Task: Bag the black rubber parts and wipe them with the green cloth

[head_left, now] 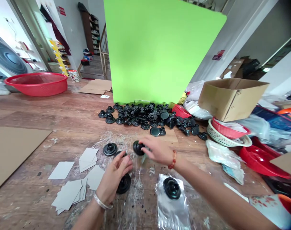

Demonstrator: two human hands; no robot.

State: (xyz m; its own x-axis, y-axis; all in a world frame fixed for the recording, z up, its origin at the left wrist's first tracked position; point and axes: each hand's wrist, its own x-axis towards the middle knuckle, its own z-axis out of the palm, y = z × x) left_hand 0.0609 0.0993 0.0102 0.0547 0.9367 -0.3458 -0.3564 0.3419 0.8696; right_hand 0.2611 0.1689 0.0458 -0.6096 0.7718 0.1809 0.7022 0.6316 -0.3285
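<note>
Across the middle of the wood-patterned floor (71, 116), your two hands work among black stepped discs with raised hubs. Your right hand (156, 150), wearing an orange bead bracelet (173, 159), has thumb and fingers closed on the edge of one black disc (137, 148); this disc lies between your hands and the larger heap, and whether it is clear of the floor cannot be told. Your left hand (116, 174), with a pale bracelet (101, 203) at the wrist, is unclosed, its fingers loosely bent and nothing visible in its grasp. One disc (119, 154) is partly hidden behind its fingers and another (125, 185) shows below its palm; contact with either cannot be determined. A further disc (110, 149) rests flat, hub upward, just beyond. Left of your left hand, grey square cards (66, 195) lie in loose, overlapping groups. Nearer you, below your right hand, a silvery plastic pouch (170, 212) lies flat with a single disc (171, 188) upon its far end. Farther off, a heap of black discs (145, 116) spreads before an upright lime-green panel (160, 48). To the heap's right stands a cardboard box (217, 99); at far left, a red basin (37, 91).
</note>
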